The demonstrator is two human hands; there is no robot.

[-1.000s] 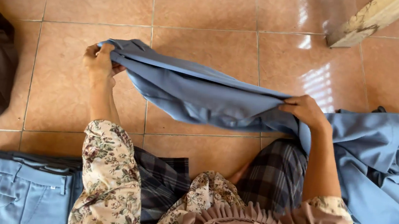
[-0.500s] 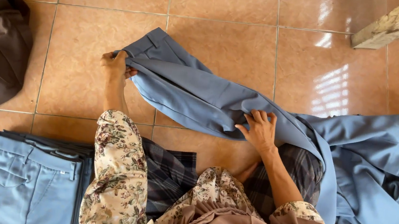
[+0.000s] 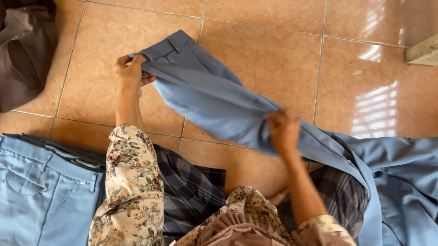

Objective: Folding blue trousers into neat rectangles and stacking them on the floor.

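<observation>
Two hands stretch the blue trousers [image 3: 221,104] taut. Left hand [image 3: 131,72] pinches the waistband; right hand [image 3: 283,130] clamps the leg, smoothing creases above the tiled floor [image 3: 270,57].

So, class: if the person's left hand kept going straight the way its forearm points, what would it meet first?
Probably only the bare orange floor tiles; the left hand, gripping the blue-grey trousers, points up the picture, though depth is unclear.

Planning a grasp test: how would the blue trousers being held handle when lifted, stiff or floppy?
Likely floppy: the blue trousers sag and crease between the left hand and right hand. Probably light, since pinch grips hold them up. Unlikely to roll; the loose end trails into the blue pile and may drag.
</observation>
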